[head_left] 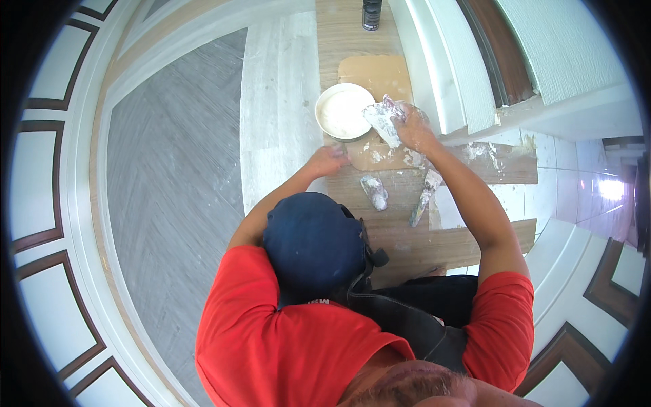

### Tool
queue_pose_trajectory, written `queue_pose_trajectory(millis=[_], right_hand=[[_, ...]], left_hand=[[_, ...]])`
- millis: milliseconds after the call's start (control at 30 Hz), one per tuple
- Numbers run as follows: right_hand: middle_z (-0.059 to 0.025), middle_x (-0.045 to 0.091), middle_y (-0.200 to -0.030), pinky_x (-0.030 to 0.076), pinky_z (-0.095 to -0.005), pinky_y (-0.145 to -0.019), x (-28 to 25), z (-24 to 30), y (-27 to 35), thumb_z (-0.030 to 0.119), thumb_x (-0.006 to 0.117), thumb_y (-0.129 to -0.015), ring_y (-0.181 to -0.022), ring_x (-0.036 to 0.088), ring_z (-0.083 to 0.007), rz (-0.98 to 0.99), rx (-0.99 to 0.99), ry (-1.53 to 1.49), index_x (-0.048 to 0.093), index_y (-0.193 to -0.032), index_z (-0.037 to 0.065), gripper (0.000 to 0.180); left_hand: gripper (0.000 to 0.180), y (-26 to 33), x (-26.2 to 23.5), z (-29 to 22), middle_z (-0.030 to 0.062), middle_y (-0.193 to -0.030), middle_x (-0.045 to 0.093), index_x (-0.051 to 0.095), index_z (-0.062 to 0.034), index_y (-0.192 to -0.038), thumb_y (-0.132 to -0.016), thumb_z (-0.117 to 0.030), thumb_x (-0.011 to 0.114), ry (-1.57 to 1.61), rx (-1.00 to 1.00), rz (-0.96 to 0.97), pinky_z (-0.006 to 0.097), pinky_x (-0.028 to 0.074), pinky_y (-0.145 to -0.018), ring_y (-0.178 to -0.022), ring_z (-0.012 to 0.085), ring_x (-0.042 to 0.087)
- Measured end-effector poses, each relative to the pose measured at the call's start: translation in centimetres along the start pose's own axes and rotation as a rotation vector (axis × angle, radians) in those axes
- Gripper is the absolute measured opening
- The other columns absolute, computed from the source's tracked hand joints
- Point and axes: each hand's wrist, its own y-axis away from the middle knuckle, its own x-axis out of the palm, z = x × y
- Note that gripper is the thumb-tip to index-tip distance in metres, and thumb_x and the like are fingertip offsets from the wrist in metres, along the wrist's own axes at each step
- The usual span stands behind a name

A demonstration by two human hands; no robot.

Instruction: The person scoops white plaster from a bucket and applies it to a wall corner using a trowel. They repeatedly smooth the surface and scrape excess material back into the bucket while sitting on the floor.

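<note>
My right hand (411, 127) is closed round a putty knife (384, 124) whose broad blade is caked with white paste. The blade lies close to the right rim of a round white tub (319, 112), which holds smooth white filler (343, 114). My left hand (327, 161) is low, just below the tub and by the left edge of a tan board (373, 159). Its fingers are blurred, and I cannot make out whether they grip anything. Nearer me lie a paste-smeared lump (375, 192) and a second white-crusted tool (426, 197).
A dark spray-can-like cylinder (371, 15) stands at the far end. White panelling (434, 74) rises close on the right. Grey wood-look flooring (176, 169) extends to the left. White spatters mark a wooden plank (488, 159). A dark blue rounded shape (315, 247) sits between my arms.
</note>
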Motion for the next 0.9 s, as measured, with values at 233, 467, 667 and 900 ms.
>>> queue_pose_trajectory(millis=[233, 467, 667, 900], right_hand=[[-0.0210, 0.064, -0.135, 0.044, -0.0489, -0.107, 0.3, -2.5, 1.5, 0.012, 0.061, -0.094, -0.127, 0.057, -0.0409, -0.019, -0.203, -0.056, 0.061, -0.131, 0.004, 0.038], [-0.0094, 0.066, -0.136, 0.045, -0.0497, -0.105, 0.9, -3.4, 5.9, 0.000, 0.060, -0.085, -0.125, 0.057, -0.0357, -0.163, -0.794, 0.297, 0.065, -0.121, 0.008, 0.037], [-0.0280, 0.068, -0.121, 0.049, -0.0523, -0.100, 0.5, -1.7, 6.3, 0.015, 0.060, -0.097, -0.113, 0.064, -0.0465, -0.030, -0.168, -0.060, 0.061, -0.127, -0.001, 0.034], [-0.0337, 0.064, -0.127, 0.046, -0.0514, -0.106, 0.3, -0.2, 3.9, 0.033, 0.059, -0.099, -0.120, 0.061, -0.0492, -0.093, 0.026, 0.051, 0.054, -0.139, -0.007, 0.056]], left_hand=[[0.094, -2.3, -2.0, -2.1, 0.0247, -0.137, 0.062, 0.029, 0.0059, -0.160, -0.100, -0.061, 0.056, 0.555, -0.208, -0.463, 0.041, 0.061, -0.080, -0.111, 0.0299, 0.067], [0.064, -5.9, -2.6, -0.9, 0.0183, -0.143, 0.060, 0.043, -0.0011, -0.156, -0.108, -0.043, 0.049, 0.511, -0.156, -0.425, 0.043, 0.055, -0.094, -0.122, 0.0296, 0.060], [0.061, -5.9, -1.5, -1.3, 0.0223, -0.144, 0.060, 0.042, -0.0011, -0.157, -0.106, -0.032, 0.055, 0.523, 0.072, -0.535, 0.039, 0.041, -0.114, -0.135, 0.0315, 0.055], [0.079, -4.8, -3.1, -1.4, 0.0206, -0.136, 0.064, 0.040, 0.0026, -0.157, -0.088, -0.012, 0.074, 0.780, -0.116, -0.533, 0.036, 0.045, -0.108, -0.126, 0.0248, 0.060]])
